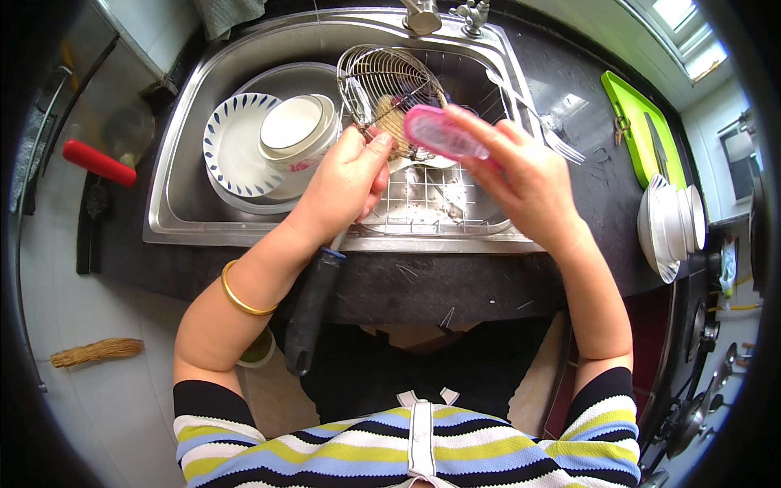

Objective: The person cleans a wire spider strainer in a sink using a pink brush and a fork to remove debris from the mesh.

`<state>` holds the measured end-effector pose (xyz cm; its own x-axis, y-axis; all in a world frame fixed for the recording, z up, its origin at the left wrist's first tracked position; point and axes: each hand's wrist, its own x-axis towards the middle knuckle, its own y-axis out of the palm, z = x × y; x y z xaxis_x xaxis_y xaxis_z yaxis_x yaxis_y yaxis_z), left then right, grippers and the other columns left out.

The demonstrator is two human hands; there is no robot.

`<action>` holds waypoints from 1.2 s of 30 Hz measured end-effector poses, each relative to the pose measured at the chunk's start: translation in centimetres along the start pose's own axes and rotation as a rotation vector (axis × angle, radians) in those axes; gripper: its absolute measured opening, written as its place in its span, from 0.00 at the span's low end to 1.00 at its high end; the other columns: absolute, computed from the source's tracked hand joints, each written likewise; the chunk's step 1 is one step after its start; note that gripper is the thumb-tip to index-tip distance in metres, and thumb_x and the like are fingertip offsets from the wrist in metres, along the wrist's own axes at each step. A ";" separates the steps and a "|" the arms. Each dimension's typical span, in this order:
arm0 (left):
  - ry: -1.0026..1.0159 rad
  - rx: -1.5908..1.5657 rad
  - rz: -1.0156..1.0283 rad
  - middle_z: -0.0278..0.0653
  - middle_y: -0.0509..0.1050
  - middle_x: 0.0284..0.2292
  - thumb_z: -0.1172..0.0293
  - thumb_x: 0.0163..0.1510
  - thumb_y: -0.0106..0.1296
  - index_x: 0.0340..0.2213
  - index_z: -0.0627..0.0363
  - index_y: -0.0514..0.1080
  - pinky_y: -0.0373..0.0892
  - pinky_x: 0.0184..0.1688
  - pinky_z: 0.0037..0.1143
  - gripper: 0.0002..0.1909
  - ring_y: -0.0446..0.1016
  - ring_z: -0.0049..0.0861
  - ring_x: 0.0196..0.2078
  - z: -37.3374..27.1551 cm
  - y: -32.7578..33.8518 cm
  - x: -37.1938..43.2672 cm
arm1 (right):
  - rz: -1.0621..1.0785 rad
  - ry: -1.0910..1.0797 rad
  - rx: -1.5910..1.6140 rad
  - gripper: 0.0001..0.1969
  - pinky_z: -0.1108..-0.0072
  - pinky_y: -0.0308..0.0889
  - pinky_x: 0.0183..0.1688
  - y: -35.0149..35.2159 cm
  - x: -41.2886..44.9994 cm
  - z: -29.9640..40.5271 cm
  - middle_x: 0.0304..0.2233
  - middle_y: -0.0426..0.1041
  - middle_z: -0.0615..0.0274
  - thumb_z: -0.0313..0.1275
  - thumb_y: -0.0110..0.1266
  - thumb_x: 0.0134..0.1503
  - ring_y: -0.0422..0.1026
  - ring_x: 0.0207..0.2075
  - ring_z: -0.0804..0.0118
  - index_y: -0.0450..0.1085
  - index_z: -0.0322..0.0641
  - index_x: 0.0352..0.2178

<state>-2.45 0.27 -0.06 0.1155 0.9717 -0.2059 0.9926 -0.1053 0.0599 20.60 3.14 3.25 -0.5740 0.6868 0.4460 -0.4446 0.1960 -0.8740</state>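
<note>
My left hand (341, 183) grips a wire skimmer (381, 64) by its shaft, close to the round coiled basket. Its black handle (311, 305) slants down past my forearm, over the front edge of the counter. In my right hand (531, 183) is a pink oval brush (442, 131) with a clear back, held between thumb and fingers. The brush overlaps the skimmer's right edge; whether they touch I cannot tell. Both hands are above the right basin, where a wire rack (421, 195) lies. Some yellowish and dark things behind the skimmer's coils are partly hidden.
White bowls (293, 125) and a blue-marked plate (229, 149) fill the left basin (183, 189). A fork (558, 146) crosses the right rim. Beyond are a green cutting board (637, 122), a knife (659, 149) and stacked bowls (671, 226). The faucet (422, 19) stands behind.
</note>
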 end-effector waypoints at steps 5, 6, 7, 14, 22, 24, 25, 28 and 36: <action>0.027 -0.121 -0.019 0.28 0.59 0.18 0.62 0.65 0.36 0.36 0.55 0.60 0.51 0.11 0.16 0.10 0.52 0.10 0.10 -0.2 -0.2 -0.4 | 0.168 -0.053 -0.313 0.23 0.75 0.65 0.20 -0.1 -1.6 -1.6 0.22 0.64 0.67 0.40 0.56 0.54 0.68 0.19 0.68 0.65 0.68 0.53; 0.062 -0.101 -0.032 0.29 0.61 0.18 0.64 0.65 0.37 0.34 0.57 0.59 0.53 0.13 0.16 0.09 0.55 0.11 0.12 -0.2 0.1 -0.5 | 0.123 -0.055 -0.308 0.24 0.75 0.65 0.21 -0.1 -2.3 -2.5 0.22 0.64 0.67 0.40 0.55 0.54 0.69 0.20 0.69 0.65 0.67 0.54; 0.097 -0.081 -0.045 0.31 0.63 0.18 0.66 0.64 0.39 0.33 0.59 0.59 0.56 0.16 0.17 0.09 0.58 0.13 0.14 -0.3 0.4 -0.6 | 0.038 -0.046 -0.222 0.25 0.76 0.65 0.20 -0.2 -2.8 -3.0 0.22 0.65 0.66 0.38 0.55 0.55 0.68 0.19 0.69 0.64 0.64 0.55; 0.076 -0.049 -0.063 0.28 0.58 0.17 0.64 0.65 0.35 0.38 0.55 0.60 0.49 0.12 0.16 0.09 0.51 0.11 0.10 -0.1 1.1 -0.9 | 0.006 -0.149 -0.167 0.25 0.77 0.64 0.20 1.0 -1.1 -0.5 0.21 0.63 0.70 0.39 0.58 0.52 0.68 0.19 0.70 0.66 0.71 0.53; 0.071 -0.029 -0.056 0.28 0.58 0.17 0.63 0.65 0.36 0.38 0.55 0.60 0.49 0.12 0.15 0.09 0.51 0.10 0.11 0.4 0.9 -0.5 | -0.090 -0.095 -0.084 0.25 0.78 0.65 0.20 -0.1 -1.3 -0.2 0.20 0.64 0.70 0.38 0.61 0.49 0.68 0.19 0.71 0.69 0.67 0.51; 0.039 -0.071 -0.065 0.28 0.58 0.17 0.63 0.65 0.36 0.37 0.55 0.60 0.48 0.12 0.15 0.09 0.51 0.10 0.11 0.2 0.7 -0.6 | 0.000 -0.153 -0.140 0.27 0.78 0.64 0.20 0.8 -0.7 -0.3 0.20 0.65 0.69 0.37 0.61 0.49 0.67 0.18 0.70 0.67 0.65 0.53; 0.011 -0.119 -0.082 0.28 0.58 0.17 0.63 0.65 0.37 0.37 0.55 0.60 0.48 0.11 0.16 0.09 0.51 0.10 0.11 0.1 0.6 -0.6 | 0.055 -0.184 -0.173 0.28 0.78 0.64 0.21 1.2 -0.7 -0.9 0.21 0.66 0.67 0.35 0.60 0.50 0.67 0.18 0.69 0.67 0.61 0.54; 0.007 -0.072 -0.038 0.28 0.58 0.17 0.63 0.65 0.37 0.37 0.57 0.60 0.48 0.11 0.16 0.10 0.51 0.10 0.11 0.3 0.8 -0.4 | 0.046 -0.155 -0.178 0.28 0.78 0.63 0.20 0.1 -1.9 -1.0 0.21 0.65 0.68 0.36 0.60 0.50 0.66 0.18 0.69 0.66 0.63 0.54; 0.019 -0.117 -0.024 0.31 0.63 0.19 0.66 0.64 0.38 0.32 0.59 0.58 0.58 0.18 0.18 0.10 0.60 0.13 0.17 -0.1 0.3 -0.7 | 0.120 -0.099 -0.316 0.26 0.77 0.65 0.20 -0.6 -2.3 -2.8 0.20 0.65 0.71 0.38 0.59 0.50 0.68 0.19 0.70 0.67 0.67 0.52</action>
<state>-2.22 -0.40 0.17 0.0895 0.9777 -0.1898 0.9839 -0.0572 0.1694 24.06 3.40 2.23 -0.6796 0.6501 0.3399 -0.1439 0.3361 -0.9308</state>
